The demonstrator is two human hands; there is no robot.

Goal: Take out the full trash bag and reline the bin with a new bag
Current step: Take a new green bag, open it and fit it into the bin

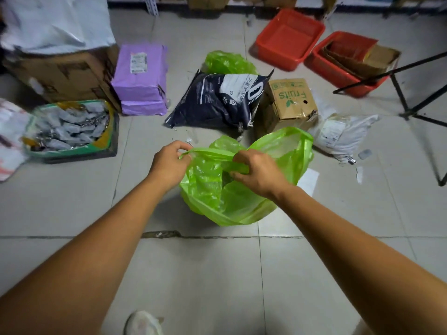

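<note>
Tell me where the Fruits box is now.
The Fruits box sits on the floor right of centre in the head view, beside the dark paw-print bag on its left, just beyond the nearer green bag.

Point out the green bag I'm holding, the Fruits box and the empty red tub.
green bag (232,204), head view, on its lower front wall.
Fruits box (293,99), head view, on its printed face.
empty red tub (287,36), head view, on its bare inner floor.

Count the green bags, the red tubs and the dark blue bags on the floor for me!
Green plastic bags: 2
Red tubs: 2
Dark blue bag: 1
Total: 5
</note>
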